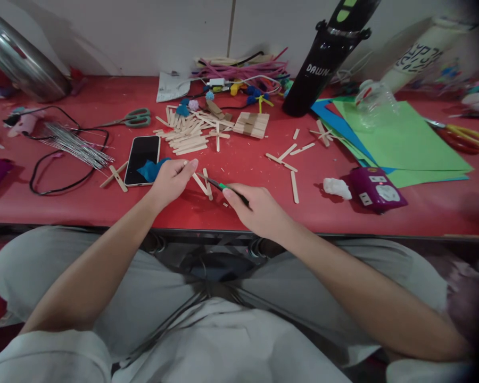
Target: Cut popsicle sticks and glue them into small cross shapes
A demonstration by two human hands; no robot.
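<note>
My left hand (pixel 174 180) is closed in a pinch above the table, thumb against fingers; whatever it grips is too small to make out. Behind it, a crumpled blue piece (pixel 149 169) overlaps a phone (pixel 141 151) lying flat. My right hand (pixel 259 208) is wrapped around a slim tool with a black and green handle (pixel 223 186), its narrow dark tip pointing at my left thumb. Just beneath the tip, two wooden craft sticks (pixel 208 186) lie at an angle to each other. A heap of craft sticks (pixel 187 130) is spread beyond my hands.
Scissors (pixel 133 118) and thin metal wires (pixel 77 146) lie left. A bundle of sticks (pixel 251 125) sits beside the heap. Rightward are loose sticks (pixel 294 186), white tissue (pixel 337 188), a purple pack (pixel 377 190), coloured paper (pixel 419 138) and a tall black bottle (pixel 317 69).
</note>
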